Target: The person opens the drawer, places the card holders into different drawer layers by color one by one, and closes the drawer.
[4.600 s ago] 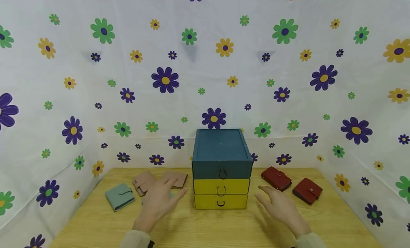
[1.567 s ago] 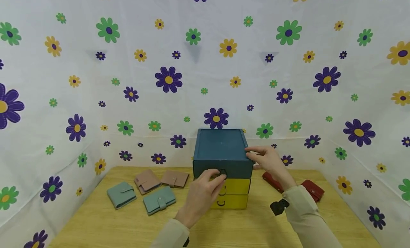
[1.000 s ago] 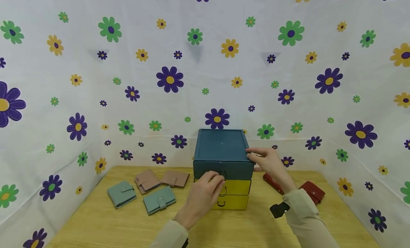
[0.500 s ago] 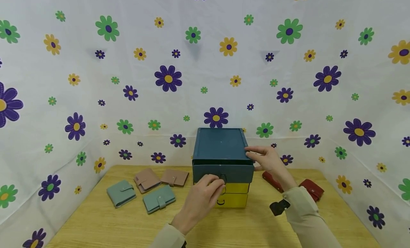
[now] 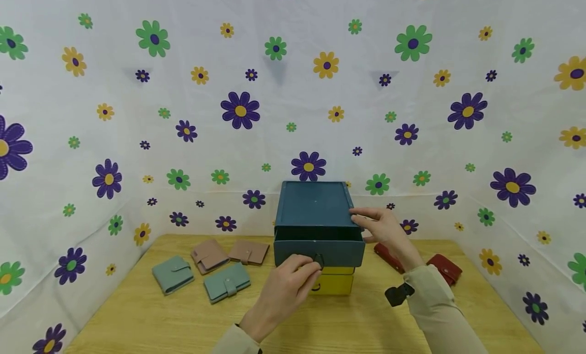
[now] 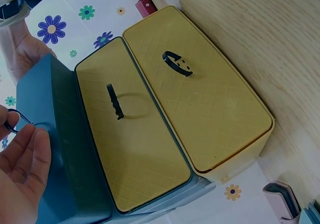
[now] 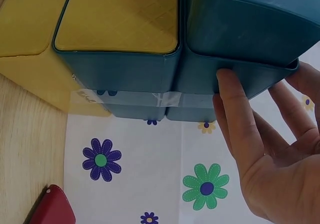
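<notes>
A small desktop chest of drawers (image 5: 316, 204) has a blue top tier over two yellow-fronted drawers. My left hand (image 5: 284, 293) pinches the black loop handle (image 6: 20, 118) of the blue top drawer (image 5: 343, 253), which stands partly pulled out; a dark gap shows behind its front. My right hand (image 5: 386, 234) rests on the chest's right top edge, its longer fingers (image 7: 239, 114) straight against the blue side. Below, the yellow drawers (image 6: 197, 83) stay closed, each with a black handle.
On the wooden table (image 5: 169, 323), two mint-green wallets (image 5: 173, 275) and two pink wallets (image 5: 249, 252) lie left of the chest. Two red wallets (image 5: 445, 269) lie to the right, one half hidden by my right arm. A flowered white cloth (image 5: 206, 155) surrounds the table.
Both hands have moved from over the table onto the chest. The blue top drawer has slid out toward me with my left hand on its handle, while my right hand has kept its place lately.
</notes>
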A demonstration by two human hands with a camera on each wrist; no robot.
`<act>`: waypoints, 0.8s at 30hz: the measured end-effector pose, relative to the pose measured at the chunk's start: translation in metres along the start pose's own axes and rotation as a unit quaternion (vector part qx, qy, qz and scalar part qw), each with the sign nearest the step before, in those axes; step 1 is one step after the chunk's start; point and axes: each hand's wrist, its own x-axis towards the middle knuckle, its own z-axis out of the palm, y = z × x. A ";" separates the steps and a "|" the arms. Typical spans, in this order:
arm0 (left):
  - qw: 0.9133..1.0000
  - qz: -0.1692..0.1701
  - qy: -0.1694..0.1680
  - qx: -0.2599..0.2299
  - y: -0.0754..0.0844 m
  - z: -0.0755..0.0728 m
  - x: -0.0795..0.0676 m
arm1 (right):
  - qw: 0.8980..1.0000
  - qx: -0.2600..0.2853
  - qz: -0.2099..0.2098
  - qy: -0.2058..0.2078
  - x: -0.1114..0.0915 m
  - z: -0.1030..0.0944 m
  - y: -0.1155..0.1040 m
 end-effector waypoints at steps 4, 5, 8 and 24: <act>1.000 -0.001 -0.001 -0.008 0.003 -0.001 -0.003 | 1.000 0.006 0.003 -0.002 -0.002 0.000 0.000; 1.000 0.000 0.000 -0.011 0.003 -0.001 -0.004 | 1.000 0.007 0.003 -0.002 -0.002 0.000 0.001; 1.000 0.008 0.009 -0.013 0.004 0.000 -0.005 | 1.000 0.008 0.000 -0.003 -0.003 0.000 0.001; 0.999 0.038 0.035 -0.005 0.005 0.003 -0.010 | 1.000 0.015 0.004 -0.001 -0.003 0.001 0.002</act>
